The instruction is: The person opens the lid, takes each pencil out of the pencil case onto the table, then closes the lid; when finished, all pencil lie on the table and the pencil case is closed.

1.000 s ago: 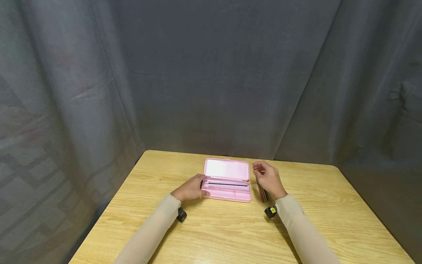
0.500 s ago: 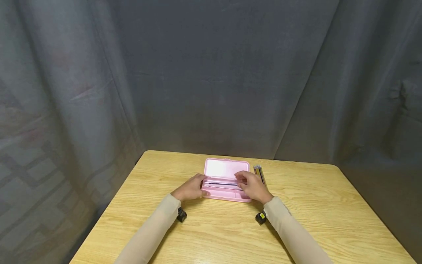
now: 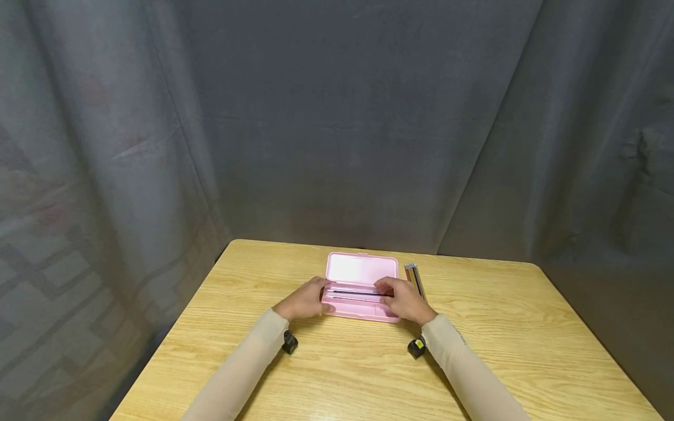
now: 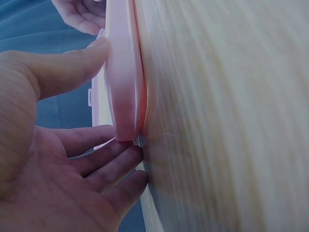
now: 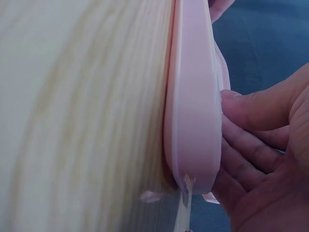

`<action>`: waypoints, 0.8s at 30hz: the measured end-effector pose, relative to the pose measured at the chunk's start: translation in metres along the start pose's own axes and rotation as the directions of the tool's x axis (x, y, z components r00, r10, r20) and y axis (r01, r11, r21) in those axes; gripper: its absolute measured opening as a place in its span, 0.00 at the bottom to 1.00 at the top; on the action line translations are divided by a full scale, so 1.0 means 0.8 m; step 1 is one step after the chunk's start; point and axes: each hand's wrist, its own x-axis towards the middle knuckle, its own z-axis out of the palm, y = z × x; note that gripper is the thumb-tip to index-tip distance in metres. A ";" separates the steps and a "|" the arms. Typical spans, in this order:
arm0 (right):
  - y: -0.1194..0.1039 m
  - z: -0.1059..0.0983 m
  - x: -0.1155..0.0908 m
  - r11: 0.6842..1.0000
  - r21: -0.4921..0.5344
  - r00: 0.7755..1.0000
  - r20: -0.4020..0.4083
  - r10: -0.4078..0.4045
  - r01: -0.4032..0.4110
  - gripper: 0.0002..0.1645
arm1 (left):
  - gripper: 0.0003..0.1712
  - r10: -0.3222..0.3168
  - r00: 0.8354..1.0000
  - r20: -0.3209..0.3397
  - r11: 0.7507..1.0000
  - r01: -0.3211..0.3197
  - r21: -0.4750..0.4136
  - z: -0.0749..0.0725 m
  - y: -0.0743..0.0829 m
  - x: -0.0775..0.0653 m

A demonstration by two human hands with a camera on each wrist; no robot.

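A pink pencil case [image 3: 350, 310] lies with its lid [image 3: 362, 268] raised on the table. In its back compartment lies a slim dark pencil [image 3: 354, 292]. My left hand [image 3: 302, 299] grips the case's left end; in the left wrist view its thumb [image 4: 72, 67] is on the front rim and its fingers are round the end. My right hand [image 3: 408, 300] reaches over the right end, thumb and fingers pinching about the pencil's right end. In the right wrist view the case wall [image 5: 195, 96] hides the fingertips.
A bundle of several pencils [image 3: 415, 279] lies just right of the case, partly behind the right hand. The wooden table [image 3: 337, 374] ends at a grey curtain [image 3: 337, 146] at the back and sides. Dark wrist cameras [image 3: 290, 342] sit under both forearms.
My right hand has moved left from above the pencil bundle to the case, uncovering the bundle's far end, and its fingers have closed about the pencil. The left hand has stayed put.
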 end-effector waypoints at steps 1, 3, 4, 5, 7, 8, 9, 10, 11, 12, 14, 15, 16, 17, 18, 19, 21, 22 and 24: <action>0.000 0.000 0.000 1.000 -0.001 1.000 -0.001 -0.002 0.002 0.19 | 0.45 -0.001 1.000 0.002 1.000 0.001 0.003 0.000 0.000 0.000; -0.001 0.000 0.000 1.000 0.001 1.000 0.000 -0.002 0.002 0.19 | 0.45 -0.001 1.000 0.002 1.000 0.001 0.005 0.000 0.000 0.000; -0.001 0.000 0.000 1.000 0.000 1.000 0.001 -0.001 0.001 0.19 | 0.45 0.001 1.000 -0.001 1.000 -0.001 0.002 0.000 0.000 0.000; -0.001 0.000 0.000 1.000 0.000 1.000 0.001 0.001 -0.001 0.19 | 0.45 -0.001 1.000 -0.001 1.000 0.001 0.002 0.000 0.000 0.000; -0.002 0.000 -0.001 1.000 -0.004 1.000 0.002 0.009 -0.009 0.20 | 0.44 -0.002 1.000 -0.001 1.000 0.002 0.002 0.001 0.001 0.000; -0.002 0.001 -0.001 1.000 -0.006 1.000 0.003 0.014 -0.014 0.20 | 0.44 0.000 1.000 -0.001 1.000 0.000 0.000 0.001 0.000 0.000; -0.003 0.001 -0.001 1.000 -0.007 1.000 0.004 0.019 -0.019 0.20 | 0.45 -0.001 1.000 0.000 1.000 0.001 0.001 0.001 0.000 0.000; -0.003 0.001 -0.001 1.000 -0.009 1.000 0.005 0.023 -0.023 0.20 | 0.45 -0.002 1.000 0.004 1.000 0.002 0.002 0.001 0.000 0.000; -0.003 0.001 -0.001 1.000 -0.014 1.000 0.006 0.028 -0.028 0.20 | 0.45 0.000 1.000 0.004 1.000 0.000 0.002 0.001 0.000 0.000; -0.003 0.002 -0.001 0.999 -0.017 0.999 0.010 0.032 -0.032 0.19 | 0.45 0.003 1.000 0.004 1.000 -0.003 0.001 0.001 0.000 0.000; -0.002 0.003 0.000 0.999 -0.027 0.999 0.014 0.035 -0.034 0.19 | 0.45 0.009 1.000 0.002 1.000 -0.009 -0.002 0.000 0.000 0.000; -0.002 0.003 0.000 0.999 -0.034 0.999 0.017 0.033 -0.033 0.18 | 0.45 0.010 1.000 0.000 1.000 -0.010 -0.002 0.000 0.000 0.000; -0.002 0.004 0.000 0.999 -0.043 0.999 0.018 0.032 -0.031 0.18 | 0.45 0.010 1.000 0.000 1.000 -0.010 -0.002 0.000 0.000 0.000; -0.002 0.005 0.000 0.998 -0.050 0.999 0.020 0.031 -0.030 0.18 | 0.45 0.012 1.000 -0.001 1.000 -0.012 0.000 0.000 0.000 0.000; -0.001 0.005 0.000 0.998 -0.054 0.999 0.024 0.029 -0.028 0.18 | 0.45 0.010 1.000 0.000 1.000 -0.010 0.000 0.000 0.000 0.000; -0.001 0.006 0.000 0.998 -0.055 0.999 0.026 0.029 -0.027 0.17 | 0.46 0.010 1.000 0.001 1.000 -0.010 0.001 0.001 0.000 0.000; -0.002 0.007 0.000 0.998 -0.055 0.999 0.031 0.025 -0.023 0.17 | 0.46 0.013 1.000 0.004 1.000 -0.013 0.002 0.001 -0.001 -0.001; -0.002 0.007 0.000 0.998 -0.051 0.999 0.034 0.023 -0.021 0.17 | 0.46 0.016 1.000 0.006 1.000 -0.016 0.001 0.001 -0.001 -0.001; -0.002 0.007 0.000 0.999 -0.042 0.999 0.040 0.017 -0.015 0.18 | 0.45 0.020 1.000 0.004 1.000 -0.020 0.000 0.002 -0.001 -0.001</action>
